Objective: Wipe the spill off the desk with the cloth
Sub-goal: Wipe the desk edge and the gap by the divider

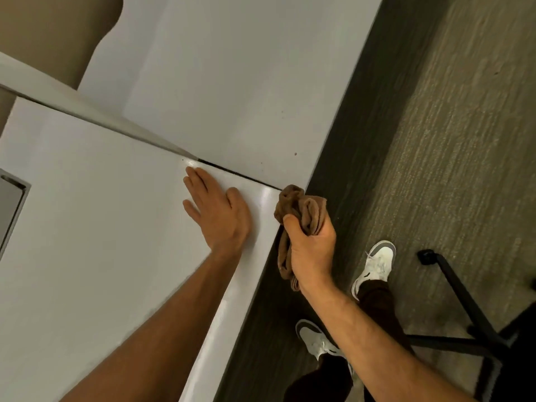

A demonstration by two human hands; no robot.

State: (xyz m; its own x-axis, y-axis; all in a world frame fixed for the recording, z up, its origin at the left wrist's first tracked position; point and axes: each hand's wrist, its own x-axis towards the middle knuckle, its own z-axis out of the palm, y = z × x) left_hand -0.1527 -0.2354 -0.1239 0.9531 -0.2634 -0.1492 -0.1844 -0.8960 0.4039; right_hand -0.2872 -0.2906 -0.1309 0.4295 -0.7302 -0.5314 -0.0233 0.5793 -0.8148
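A white desk [101, 227] fills the left of the view, and a second white desk [232, 82] butts against it across a dark gap. My left hand [217, 210] lies flat on the near desk, fingers spread, close to its right edge. My right hand [311, 248] is just off that edge, over the floor, clenched around a bunched brown cloth [298, 204]. The cloth's top end sits at the desk corner and a tail hangs below my fist. A few small dark specks [295, 154] dot the far desk near the gap. No wet spill is plain to see.
Grey carpet [449, 140] covers the floor to the right. My feet in white shoes [377, 265] stand beside the desk. The black base of a chair [464, 329] spreads at the lower right. A grey recessed panel [11, 204] sits at the desk's left edge.
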